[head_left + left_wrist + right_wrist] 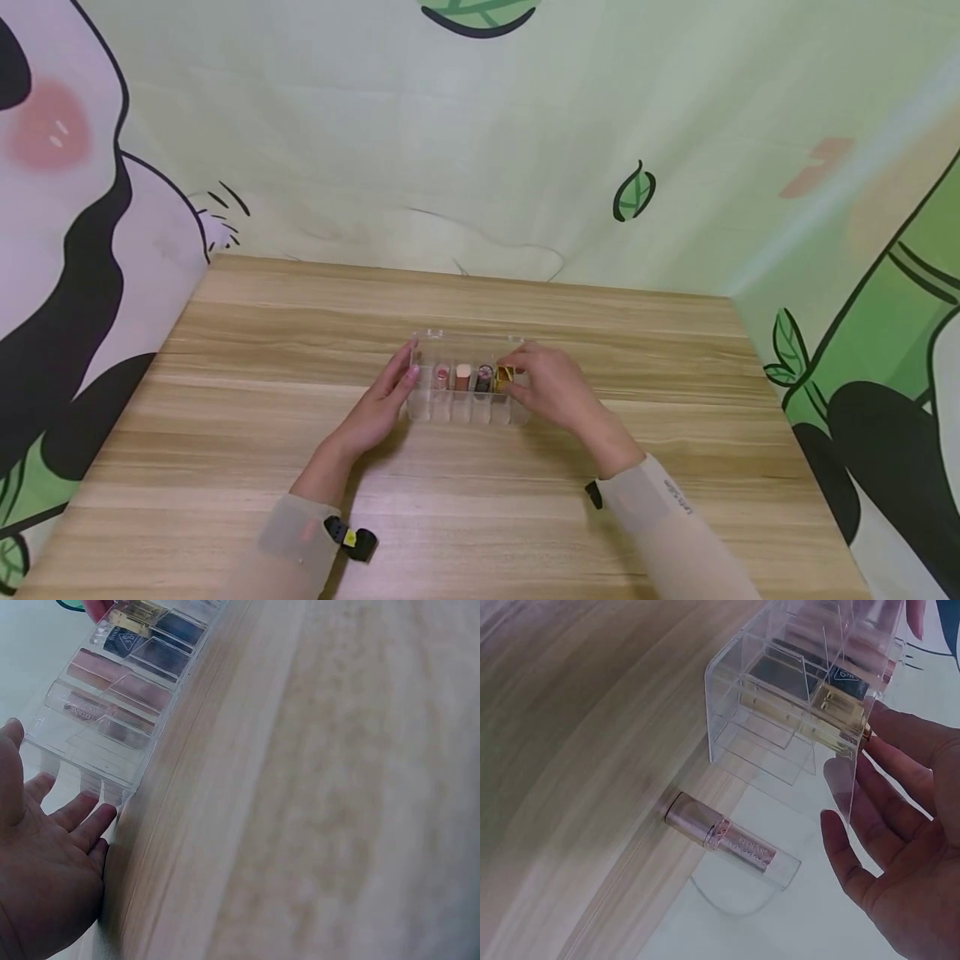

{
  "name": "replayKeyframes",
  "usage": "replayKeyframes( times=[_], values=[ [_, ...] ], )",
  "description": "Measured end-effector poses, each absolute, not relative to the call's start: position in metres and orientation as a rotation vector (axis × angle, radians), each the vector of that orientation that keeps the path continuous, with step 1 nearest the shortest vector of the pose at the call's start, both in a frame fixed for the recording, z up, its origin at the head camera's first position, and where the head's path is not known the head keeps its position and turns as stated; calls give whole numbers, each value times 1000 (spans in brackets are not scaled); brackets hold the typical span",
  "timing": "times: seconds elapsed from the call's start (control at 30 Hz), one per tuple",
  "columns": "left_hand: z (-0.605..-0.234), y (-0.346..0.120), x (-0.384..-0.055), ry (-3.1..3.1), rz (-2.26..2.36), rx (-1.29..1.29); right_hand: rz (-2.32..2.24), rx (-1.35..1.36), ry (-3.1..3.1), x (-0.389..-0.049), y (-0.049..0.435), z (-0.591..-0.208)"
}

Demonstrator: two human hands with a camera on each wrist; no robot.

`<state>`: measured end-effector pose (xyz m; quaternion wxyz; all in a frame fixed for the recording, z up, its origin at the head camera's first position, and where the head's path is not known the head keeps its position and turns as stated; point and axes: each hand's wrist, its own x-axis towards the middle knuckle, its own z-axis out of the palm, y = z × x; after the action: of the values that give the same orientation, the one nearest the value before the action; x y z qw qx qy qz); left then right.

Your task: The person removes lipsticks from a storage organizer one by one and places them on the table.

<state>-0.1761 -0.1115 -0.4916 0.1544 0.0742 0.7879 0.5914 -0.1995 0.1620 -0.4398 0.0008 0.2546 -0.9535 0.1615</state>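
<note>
A clear plastic lipstick organizer (467,408) sits on the table. In its slots stand a lipstick with a clear cap (442,377), a pinkish-brown lipstick (462,379), a black lipstick (483,382) and a gold lipstick (504,380). My left hand (378,410) touches the organizer's left end with loosely extended fingers (91,823). At the other end, my right hand (557,387) pinches the top of the gold lipstick (838,709), whose lower part is inside a slot. Apart from the organizer, a pink lipstick with a clear end (731,840) stands near the right hand; the head view does not show it.
The wooden table (465,517) reaches back to a printed cloth backdrop (337,150) with leaves and panda figures. A black wrist device (360,543) is strapped at the left sleeve, another (594,494) at the right sleeve.
</note>
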Motion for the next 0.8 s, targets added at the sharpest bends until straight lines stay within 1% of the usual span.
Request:
replayKeyframes(
  times=[0.27, 0.57, 0.8],
  values=[
    [-492, -112, -177, 2250, 1700, 220, 435, 788, -2985, -199, 158, -442],
    [-524, -114, -188, 2265, 1740, 222, 427, 753, -2993, -199, 156, -444],
    [-528, -114, -188, 2286, 1740, 228, 450, 733, -3001, -199, 157, -442]
  ],
)
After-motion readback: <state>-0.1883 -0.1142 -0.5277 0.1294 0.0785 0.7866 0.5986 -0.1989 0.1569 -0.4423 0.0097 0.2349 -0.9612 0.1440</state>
